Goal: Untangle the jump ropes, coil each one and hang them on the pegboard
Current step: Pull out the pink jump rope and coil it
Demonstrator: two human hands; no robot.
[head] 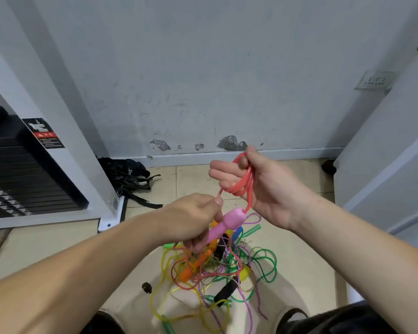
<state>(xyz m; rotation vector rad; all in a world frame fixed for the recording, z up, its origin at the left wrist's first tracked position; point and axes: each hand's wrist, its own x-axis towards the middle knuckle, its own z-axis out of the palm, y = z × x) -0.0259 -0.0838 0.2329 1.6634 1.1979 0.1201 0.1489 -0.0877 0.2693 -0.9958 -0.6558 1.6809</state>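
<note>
Several pink coils (245, 183) in right grip (258, 189); left grip (191, 218) clutches pink handle (225, 224); hard pull could tighten tangle (223, 268), spilling coils.

My left hand (191, 218) hid the lower end of the pink handle (225, 225), and my right hand (268, 189) covered part of the rope coil (245, 182). The tangled pile (217, 273) ran off the bottom edge. The sticker (44, 133) was too small to read.

Soft even indoor light, faint diffuse shadows, no glare, wide-angle bending at edges, slight overall softness
</note>
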